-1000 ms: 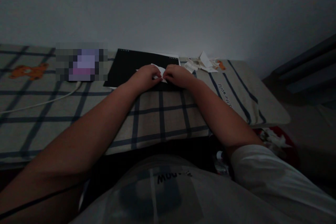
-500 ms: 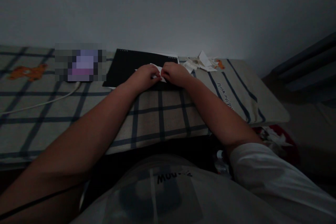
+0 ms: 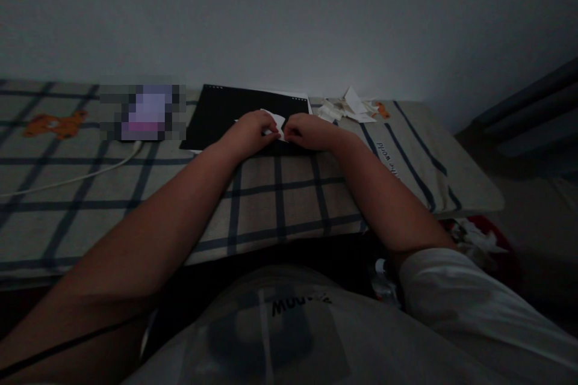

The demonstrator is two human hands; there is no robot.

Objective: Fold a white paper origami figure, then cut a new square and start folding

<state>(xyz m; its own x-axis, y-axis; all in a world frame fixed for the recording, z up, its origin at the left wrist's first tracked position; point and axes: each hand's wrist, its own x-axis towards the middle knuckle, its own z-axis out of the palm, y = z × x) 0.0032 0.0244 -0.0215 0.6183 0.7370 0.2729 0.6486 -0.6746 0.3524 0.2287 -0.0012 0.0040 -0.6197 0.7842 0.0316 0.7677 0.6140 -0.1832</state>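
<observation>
A small piece of white paper (image 3: pixel 275 118) lies over a black spiral-punched cover (image 3: pixel 221 114). My left hand (image 3: pixel 253 131) is closed on the paper, thumb and fingers pinched at its near side. Just right of it, my right hand (image 3: pixel 309 131) has its fingers curled together at the paper's right edge; whether anything is between them is hidden. Part of the paper is covered by my left hand. White sheets show under the black cover's edges.
A pile of crumpled and folded paper (image 3: pixel 350 107) lies right of the cover. On the left are a blurred-out phone-like device (image 3: pixel 147 111) and its white cable (image 3: pixel 90 175). A checked cloth (image 3: pixel 257 210) covers the table. Below right are a bottle (image 3: pixel 383 283) and a red bin with paper scraps (image 3: pixel 478 240).
My right hand has shifted slightly right, opening a small gap from my left hand. My left hand keeps its pinch on the paper. The view has moved a little.
</observation>
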